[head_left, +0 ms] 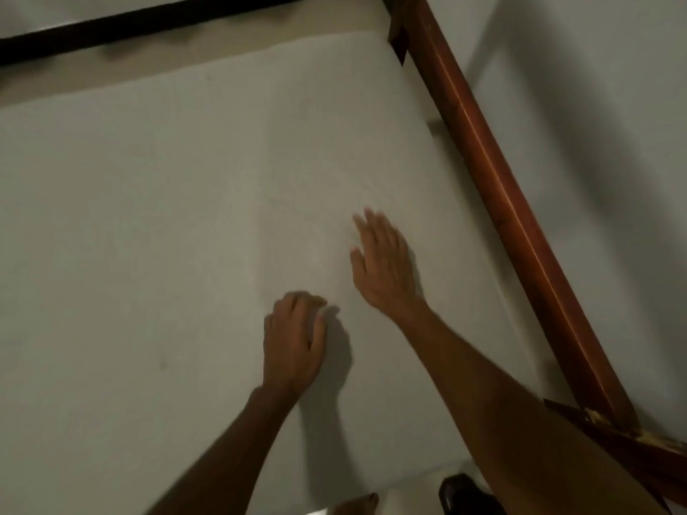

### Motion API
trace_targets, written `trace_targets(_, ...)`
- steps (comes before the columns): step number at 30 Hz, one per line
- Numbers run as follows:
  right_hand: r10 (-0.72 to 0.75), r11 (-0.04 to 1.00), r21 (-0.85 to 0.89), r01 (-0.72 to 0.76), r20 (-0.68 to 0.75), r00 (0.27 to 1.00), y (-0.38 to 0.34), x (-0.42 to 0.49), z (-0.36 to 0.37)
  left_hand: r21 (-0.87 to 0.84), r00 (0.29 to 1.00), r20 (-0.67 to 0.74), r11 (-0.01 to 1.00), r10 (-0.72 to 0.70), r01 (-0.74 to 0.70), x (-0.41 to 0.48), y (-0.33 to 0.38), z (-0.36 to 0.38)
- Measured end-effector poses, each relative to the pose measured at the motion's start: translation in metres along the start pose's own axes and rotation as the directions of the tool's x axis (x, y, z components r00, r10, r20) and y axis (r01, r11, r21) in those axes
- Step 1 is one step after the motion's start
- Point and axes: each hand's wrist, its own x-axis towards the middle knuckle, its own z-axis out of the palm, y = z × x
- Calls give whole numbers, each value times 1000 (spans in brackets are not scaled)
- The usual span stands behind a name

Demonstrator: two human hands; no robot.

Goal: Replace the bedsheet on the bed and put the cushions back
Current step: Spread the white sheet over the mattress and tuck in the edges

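Observation:
A pale white bedsheet [148, 217] lies flat over the mattress and fills most of the view. My right hand [383, 265] lies flat on the sheet with its fingers straight, near the bed's right side; it looks slightly blurred. My left hand [293, 340] rests on the sheet just below and left of it, palm down, fingers slightly bent, holding nothing. No cushions are in view.
A reddish-brown wooden bed rail [494, 187] runs down the right side to a corner joint [609, 429]. A dark bar [148, 20] crosses the far edge. A white wall [613, 124] stands to the right. A dark object [461, 492] and toes [357, 503] show at the bottom.

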Motion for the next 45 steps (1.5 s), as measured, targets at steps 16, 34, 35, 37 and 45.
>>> trace_targets(16,701,710,49,-703,50,711,150,66,-42,394,947,321,905,25,-158,42,-1,80)
trace_targets(34,43,925,-378,-36,11,999,73,64,13,387,986,166,917,31,-94,110,-37,57)
trace_targets(35,137,918,-372,-137,-26,990,93,68,0,360,976,209,922,66,-140,106,-29,61)
trace_targets(37,372,900,-226,-372,-43,927,123,77,-28,322,937,296,904,185,-281,100,-17,66)
trace_targets(45,172,963,-221,-152,74,982,62,114,-22,256,913,334,910,233,-326,131,2,69)
